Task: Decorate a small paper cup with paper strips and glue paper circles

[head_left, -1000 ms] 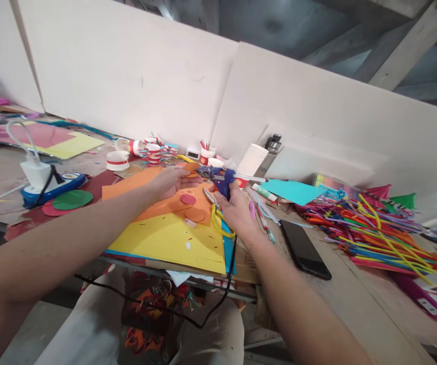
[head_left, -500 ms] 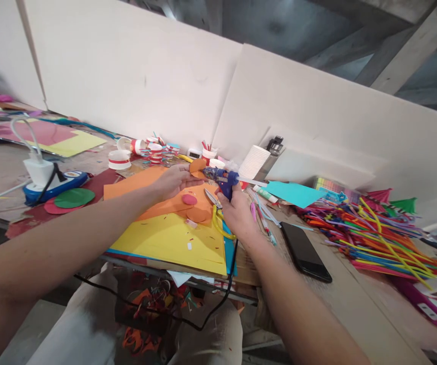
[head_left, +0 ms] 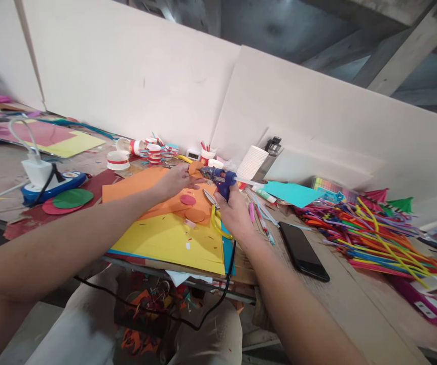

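My right hand [head_left: 234,209] is wrapped round the handle of a blue glue gun [head_left: 218,179], whose nozzle points left at a small orange paper disc [head_left: 194,167]. My left hand [head_left: 175,181] pinches that disc just above a stack of orange paper sheets [head_left: 142,185]. A pink disc [head_left: 188,199] and another orange disc [head_left: 195,215] lie on the orange sheets. Below them lies a yellow sheet [head_left: 169,241]. Yellow-handled scissors [head_left: 215,215] rest beside my right wrist. The gun's black cord [head_left: 218,296] hangs off the table edge.
A black phone [head_left: 303,250] lies right of my right arm, beyond it a heap of coloured pipe cleaners [head_left: 374,230]. A stack of white cups [head_left: 252,162] and red-banded cups [head_left: 118,160] stand at the back. A white charger on a blue power strip [head_left: 53,185] sits at left.
The orange disc, held up facing me half a second ago, is lower and more edge-on now. The glue gun stays at the disc, shifted slightly.
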{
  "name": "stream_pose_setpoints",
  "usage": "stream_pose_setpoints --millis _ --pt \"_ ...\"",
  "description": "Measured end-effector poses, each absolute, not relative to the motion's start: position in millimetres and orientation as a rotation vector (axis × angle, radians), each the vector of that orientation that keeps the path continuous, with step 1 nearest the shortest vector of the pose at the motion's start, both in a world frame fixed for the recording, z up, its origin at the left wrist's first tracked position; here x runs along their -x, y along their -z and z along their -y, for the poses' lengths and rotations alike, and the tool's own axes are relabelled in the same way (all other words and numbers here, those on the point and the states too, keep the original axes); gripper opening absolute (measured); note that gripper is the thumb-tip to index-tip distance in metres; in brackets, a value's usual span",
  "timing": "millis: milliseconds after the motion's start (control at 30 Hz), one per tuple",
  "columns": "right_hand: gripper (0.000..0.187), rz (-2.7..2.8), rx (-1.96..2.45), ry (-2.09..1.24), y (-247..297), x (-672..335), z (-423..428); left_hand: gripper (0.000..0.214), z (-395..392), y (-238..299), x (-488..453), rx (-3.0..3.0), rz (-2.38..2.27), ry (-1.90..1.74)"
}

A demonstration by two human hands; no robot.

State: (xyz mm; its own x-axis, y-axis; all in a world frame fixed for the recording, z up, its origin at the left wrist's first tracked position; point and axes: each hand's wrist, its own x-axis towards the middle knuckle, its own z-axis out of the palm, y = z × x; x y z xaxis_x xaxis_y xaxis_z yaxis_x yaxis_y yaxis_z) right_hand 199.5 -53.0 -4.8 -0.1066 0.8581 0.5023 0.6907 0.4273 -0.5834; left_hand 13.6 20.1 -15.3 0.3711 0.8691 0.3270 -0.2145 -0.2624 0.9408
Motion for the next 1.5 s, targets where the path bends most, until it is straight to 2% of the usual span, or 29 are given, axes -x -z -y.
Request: stream_pose_setpoints --millis 267,567,1133,1500 --pt "0.039 1.97 1.309 -0.258 5.4 -196.9 56.6 0.031 -24.3 14.5 -10.1 -1.511 -0.695 -1.215" --pt "0.038 1.892 1.313 -0.209 8.4 -197.9 53.4 0.037 -21.3 21.1 -11.8 -1.456 -0.62 -1.148" --pt "0.04 1.869 1.308 -0.225 4.4 -197.6 54.9 0.036 -22.0 23.3 -10.6 -1.493 -0.594 -1.112" --pt "0.042 1.791 1.191 -0.191 4.2 -197.6 52.7 0.046 -19.1 20.8 -10.1 -1.533 -0.597 -1.111"
